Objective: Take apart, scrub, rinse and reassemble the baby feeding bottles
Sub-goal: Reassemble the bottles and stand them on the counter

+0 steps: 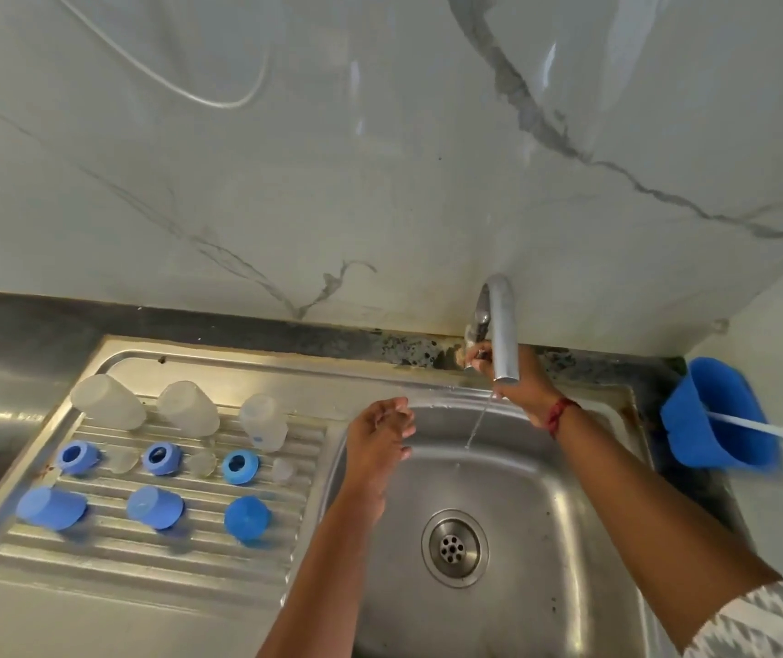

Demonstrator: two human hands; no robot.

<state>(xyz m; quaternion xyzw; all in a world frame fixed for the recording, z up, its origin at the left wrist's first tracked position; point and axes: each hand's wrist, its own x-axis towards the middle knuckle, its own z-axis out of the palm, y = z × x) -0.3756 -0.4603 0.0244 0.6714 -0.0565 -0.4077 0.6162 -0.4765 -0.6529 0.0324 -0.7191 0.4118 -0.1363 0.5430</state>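
Three clear bottle bodies point(188, 407) stand upside down in a row at the back of the steel drainboard point(143, 558). In front of them lie three blue screw rings point(162, 458), each with a clear teat point(202, 463) beside it. Nearest me sit three blue caps point(154, 507). My right hand point(510, 379) reaches behind the tap spout point(503, 334) and grips the tap handle point(477, 353); a thin stream of water falls into the basin. My left hand point(380, 432) hovers over the basin's left rim, fingers loosely curled, holding nothing.
The steel sink basin point(546, 505) with its round drain point(455, 548) lies between my arms. A blue tub point(712, 415) with a white stick in it stands at the right by the wall. Marble wall runs behind the counter.
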